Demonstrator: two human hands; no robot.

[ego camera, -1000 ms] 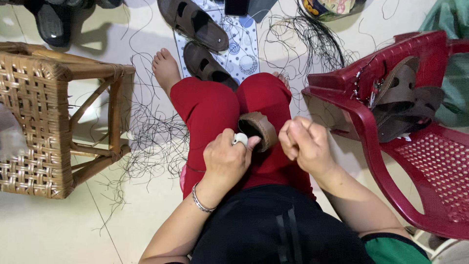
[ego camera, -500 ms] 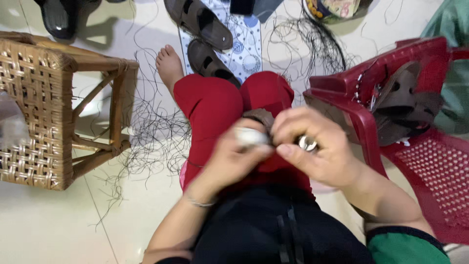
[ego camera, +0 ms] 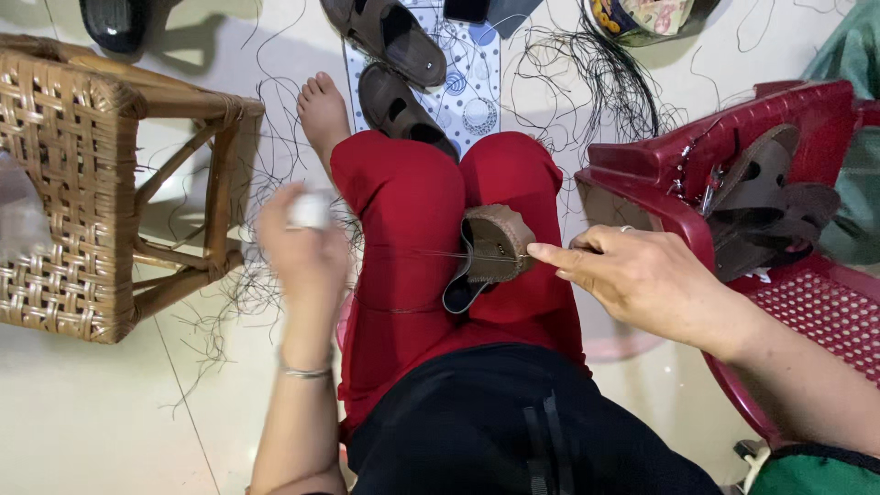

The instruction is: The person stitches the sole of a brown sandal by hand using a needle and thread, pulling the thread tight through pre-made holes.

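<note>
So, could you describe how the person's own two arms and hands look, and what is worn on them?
Both forearms are bare, with no sleeves reaching them. The left hand is blurred; a thin silver-coloured bangle circles its wrist. The right hand wears a pale ring on one finger, and its wrist is bare. At the right elbow a bit of green cloth shows. No gloves or watch are visible.

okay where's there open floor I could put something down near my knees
Bare tile lies at lower left, bordered by the wicker stool and your left arm. Ahead is crowded: loose black threads, two sandals on a patterned mat. The red plastic chair at right holds more sandal pieces.
</note>
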